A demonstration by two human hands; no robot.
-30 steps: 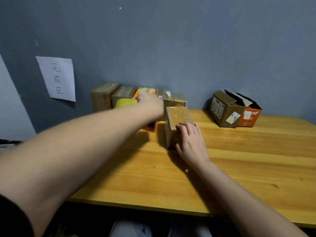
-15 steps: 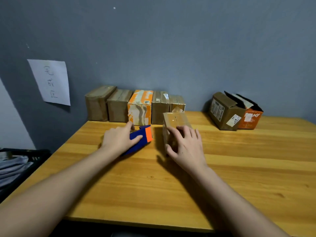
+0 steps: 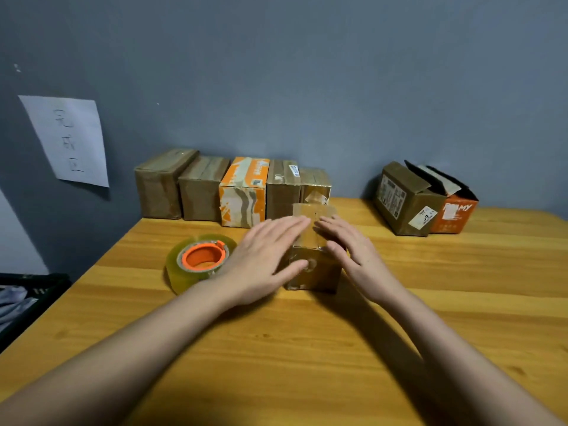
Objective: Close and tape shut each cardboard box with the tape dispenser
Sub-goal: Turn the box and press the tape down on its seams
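Note:
A small brown cardboard box (image 3: 312,273) with shiny tape over its top stands in the middle of the wooden table (image 3: 338,348). My left hand (image 3: 264,259) lies flat on its left side and top, fingers straight. My right hand (image 3: 350,250) lies flat on its right side, fingers straight too. The tape dispenser (image 3: 199,261), a clear roll on an orange core, lies on the table just left of my left hand, untouched.
Several taped boxes (image 3: 242,192) stand in a row against the grey wall at the back. Two open boxes, one brown (image 3: 405,199) and one orange (image 3: 455,213), sit at the back right. A paper sign (image 3: 67,139) hangs on the left wall.
My left hand put the tape dispenser down on the table, let go of it and moved right onto the small box. My right hand shifted to the box's right side.

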